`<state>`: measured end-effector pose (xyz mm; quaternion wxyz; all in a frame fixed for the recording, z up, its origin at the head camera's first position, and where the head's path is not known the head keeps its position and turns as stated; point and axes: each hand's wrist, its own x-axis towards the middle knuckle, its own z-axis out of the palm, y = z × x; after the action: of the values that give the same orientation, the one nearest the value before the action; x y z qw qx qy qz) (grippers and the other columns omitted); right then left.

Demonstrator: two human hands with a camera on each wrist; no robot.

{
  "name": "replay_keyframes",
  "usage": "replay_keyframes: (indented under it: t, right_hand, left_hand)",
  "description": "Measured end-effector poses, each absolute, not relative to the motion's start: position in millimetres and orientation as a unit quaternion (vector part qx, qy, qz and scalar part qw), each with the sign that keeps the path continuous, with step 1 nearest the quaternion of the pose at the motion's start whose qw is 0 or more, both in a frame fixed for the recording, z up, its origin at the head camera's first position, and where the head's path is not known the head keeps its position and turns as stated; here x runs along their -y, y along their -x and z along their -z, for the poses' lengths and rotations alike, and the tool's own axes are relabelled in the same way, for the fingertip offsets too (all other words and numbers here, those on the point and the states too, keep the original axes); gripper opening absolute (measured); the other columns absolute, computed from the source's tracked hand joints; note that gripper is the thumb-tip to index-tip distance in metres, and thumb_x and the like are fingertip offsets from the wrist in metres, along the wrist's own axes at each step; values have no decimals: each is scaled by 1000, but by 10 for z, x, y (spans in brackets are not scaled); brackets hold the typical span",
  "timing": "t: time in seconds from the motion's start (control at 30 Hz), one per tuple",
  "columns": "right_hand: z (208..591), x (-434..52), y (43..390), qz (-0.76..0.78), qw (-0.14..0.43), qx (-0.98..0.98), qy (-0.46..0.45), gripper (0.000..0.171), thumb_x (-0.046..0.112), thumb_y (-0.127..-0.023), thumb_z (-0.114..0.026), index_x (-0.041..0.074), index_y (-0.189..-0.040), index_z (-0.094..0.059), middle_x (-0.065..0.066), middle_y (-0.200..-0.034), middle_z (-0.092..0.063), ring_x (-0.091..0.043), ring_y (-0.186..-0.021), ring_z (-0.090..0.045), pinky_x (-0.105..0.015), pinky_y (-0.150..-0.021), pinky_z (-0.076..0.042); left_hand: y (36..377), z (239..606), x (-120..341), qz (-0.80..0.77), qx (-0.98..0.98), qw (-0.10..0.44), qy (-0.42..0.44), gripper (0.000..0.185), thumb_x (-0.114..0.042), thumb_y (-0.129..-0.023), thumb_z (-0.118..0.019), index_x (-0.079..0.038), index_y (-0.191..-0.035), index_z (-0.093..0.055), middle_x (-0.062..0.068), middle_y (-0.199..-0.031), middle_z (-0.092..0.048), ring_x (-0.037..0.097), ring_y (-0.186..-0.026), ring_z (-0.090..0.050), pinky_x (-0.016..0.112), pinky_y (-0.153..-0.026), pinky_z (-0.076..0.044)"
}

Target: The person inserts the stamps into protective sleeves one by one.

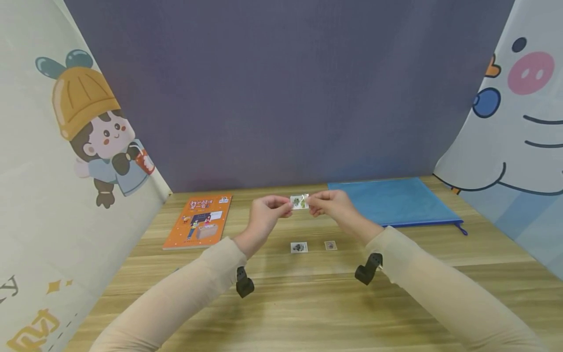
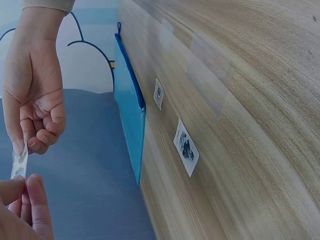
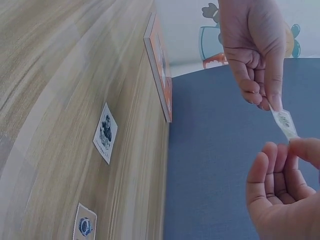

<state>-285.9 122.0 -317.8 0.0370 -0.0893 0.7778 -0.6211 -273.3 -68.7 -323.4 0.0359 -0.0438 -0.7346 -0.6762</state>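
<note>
1. The left hand pinches one end of the green card between thumb and fingertips, with its remaining fingers folded loosely in, probably to keep them off the print.
2. The right hand pinches the opposite end in the same way, covering part of that edge. Gripped from both ends, so thin a piece likely stays steady and stretched out.
3. The green card is held up between the hands, clear of the table, with its picture turned toward the head camera; that height and angle seem to suit looking at it closely. A shine near the right fingers may be a glossy surface or a clear cover; I cannot tell which.
4. Below the hands, the black card and the small card lie flat on the table, side by side but apart, neither overlapping, so both pictures can be seen at once.
5. The orange book lies flat on the left and the blue pouch flat on the far right. Placed this way, they seem to leave the middle for the cards. Whether the pouch contains anything, I cannot tell.
</note>
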Motion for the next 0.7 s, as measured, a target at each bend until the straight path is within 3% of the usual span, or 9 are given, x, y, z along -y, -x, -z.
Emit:
replay_keyframes:
  t: [0.2, 0.37, 0.53, 0.7]
  right_hand:
    - [3181, -1228, 2854, 616, 37, -780, 104, 32, 24, -93, -67, -3, -110, -67, -2, -85, -69, -20, -82, -66, -34, -82, -58]
    - [3169, -1228, 2831, 635, 49, -761, 124, 30, 14, -96, -61, -4, -119, -62, -13, -100, -70, -13, -83, -67, -32, -83, -59]
    - [3180, -1213, 2823, 641, 52, -747, 168, 36, 6, -94, -61, -3, -128, -55, -22, -117, -64, -15, -89, -68, -33, -86, -58]
    - [3195, -1141, 2816, 623, 40, -760, 179, 41, 2, -89, -65, 0, -130, -56, -23, -119, -63, -17, -87, -68, -36, -86, -58]
  left_hand:
    - [2730, 3243, 692, 669, 740, 37, 48, 14, -7, -86, -73, 2, -97, -71, 13, -89, -71, 9, -69, -68, 27, -74, -61]
    - [2728, 3252, 721, 670, 740, 43, 48, 15, -5, -86, -72, 3, -98, -70, 13, -88, -71, 8, -68, -66, 28, -75, -61]
    - [2729, 3253, 775, 675, 736, 36, 36, 18, -3, -86, -71, 4, -102, -68, 16, -91, -71, 11, -71, -67, 29, -78, -60]
    - [2729, 3273, 829, 680, 732, 22, 37, 28, 0, -84, -71, 2, -112, -65, 18, -94, -71, 15, -73, -69, 31, -78, -61]
